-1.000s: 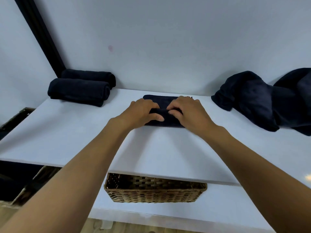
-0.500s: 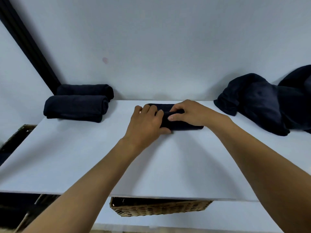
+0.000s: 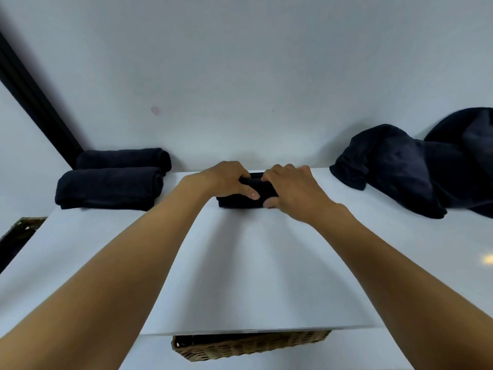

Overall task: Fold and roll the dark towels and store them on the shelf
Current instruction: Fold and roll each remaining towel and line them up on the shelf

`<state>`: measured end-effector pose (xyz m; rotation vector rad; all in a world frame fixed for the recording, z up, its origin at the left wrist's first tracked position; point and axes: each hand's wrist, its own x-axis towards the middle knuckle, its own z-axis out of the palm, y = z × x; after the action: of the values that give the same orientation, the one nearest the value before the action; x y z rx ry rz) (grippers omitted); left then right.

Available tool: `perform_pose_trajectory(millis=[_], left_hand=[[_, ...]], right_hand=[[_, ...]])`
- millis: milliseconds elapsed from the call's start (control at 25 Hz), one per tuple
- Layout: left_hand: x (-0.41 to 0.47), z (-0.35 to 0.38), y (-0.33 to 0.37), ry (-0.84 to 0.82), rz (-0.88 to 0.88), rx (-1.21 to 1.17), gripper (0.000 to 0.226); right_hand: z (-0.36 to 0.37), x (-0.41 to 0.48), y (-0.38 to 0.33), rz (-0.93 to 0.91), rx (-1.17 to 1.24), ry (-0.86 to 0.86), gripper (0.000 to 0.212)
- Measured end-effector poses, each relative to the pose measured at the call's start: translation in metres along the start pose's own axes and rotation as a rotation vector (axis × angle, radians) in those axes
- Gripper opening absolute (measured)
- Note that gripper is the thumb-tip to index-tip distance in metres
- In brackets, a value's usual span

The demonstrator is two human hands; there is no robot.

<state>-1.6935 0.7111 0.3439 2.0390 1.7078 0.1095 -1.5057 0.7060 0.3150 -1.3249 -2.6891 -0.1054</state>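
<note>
Both hands, left (image 3: 226,180) and right (image 3: 290,190), grip the roll (image 3: 240,201) on the shelf (image 3: 240,263). Two rolled towels (image 3: 109,186) lie left of it; loose towels (image 3: 416,169) lie right.

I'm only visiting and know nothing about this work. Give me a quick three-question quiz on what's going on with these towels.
1. True or false: two rolled towels lie at the left end of the shelf.
2. Choose one: the middle towel is gripped by A) one hand, B) both hands, C) no hand.
3. Fill in: below the shelf's front edge sits a wicker ____.

Key: 1 true. 2 B: the left hand and right hand both grip it. 3 basket.
</note>
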Motion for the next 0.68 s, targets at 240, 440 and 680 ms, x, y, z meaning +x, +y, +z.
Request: perform_pose_trajectory(millis=[240,440,680], left_hand=[[-0.045,0.052,-0.016,0.505,0.197,0.433,0.067],[-0.083,0.025,-0.012,0.136,0.065,0.040,0.044],[-0.062,0.017,-0.014,0.107,-0.019,-0.058,0.031]], right_hand=[[-0.022,0.024,0.011,0.040,0.290,-0.264,0.036],[-0.032,0.004,-0.003,0.059,0.578,-0.521,0.025],[-0.030,-0.007,-0.018,-0.015,0.384,-0.092,0.014]])
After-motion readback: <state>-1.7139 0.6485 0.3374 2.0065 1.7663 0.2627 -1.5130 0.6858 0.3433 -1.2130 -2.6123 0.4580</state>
